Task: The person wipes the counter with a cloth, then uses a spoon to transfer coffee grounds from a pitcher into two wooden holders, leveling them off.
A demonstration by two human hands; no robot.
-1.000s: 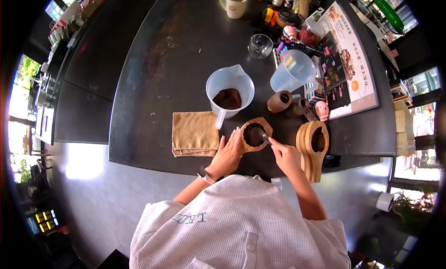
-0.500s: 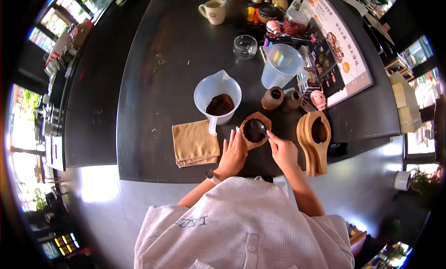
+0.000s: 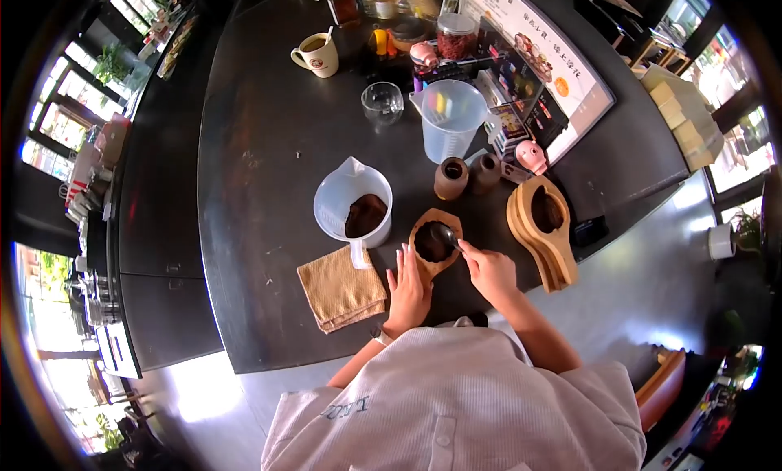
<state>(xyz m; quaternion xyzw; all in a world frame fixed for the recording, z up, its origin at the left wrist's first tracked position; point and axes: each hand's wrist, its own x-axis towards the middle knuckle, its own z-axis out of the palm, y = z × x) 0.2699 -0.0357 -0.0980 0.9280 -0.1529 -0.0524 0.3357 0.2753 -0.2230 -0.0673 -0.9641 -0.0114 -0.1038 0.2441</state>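
A wooden mould (image 3: pixel 450 220) with a scalloped hollow lies in front of me, dark brown paste in the hollow. My left hand (image 3: pixel 409 298) rests against its left edge, fingers stretched out and nothing gripped. In my right hand (image 3: pixel 491 274) a metal spoon (image 3: pixel 446 234) is pinched by its handle, its bowl down in the paste. Left of the mould stands a translucent measuring jug (image 3: pixel 332 206) with more dark brown paste at its bottom. A folded tan cloth (image 3: pixel 340 289) lies below the jug, near my left hand.
Stacked wooden moulds (image 3: pixel 562 239) stand at the right, the top one holding dark paste. Two small brown jars (image 3: pixel 450 180) and a second translucent jug (image 3: pixel 450 129) stand behind. Farther back are a glass bowl (image 3: pixel 382 106), a mug (image 3: pixel 319 59) and a menu board (image 3: pixel 562 60).
The camera view has turned, so things on the table appear shifted left. My right hand still holds the spoon in the mould, and my left hand stays at its side.
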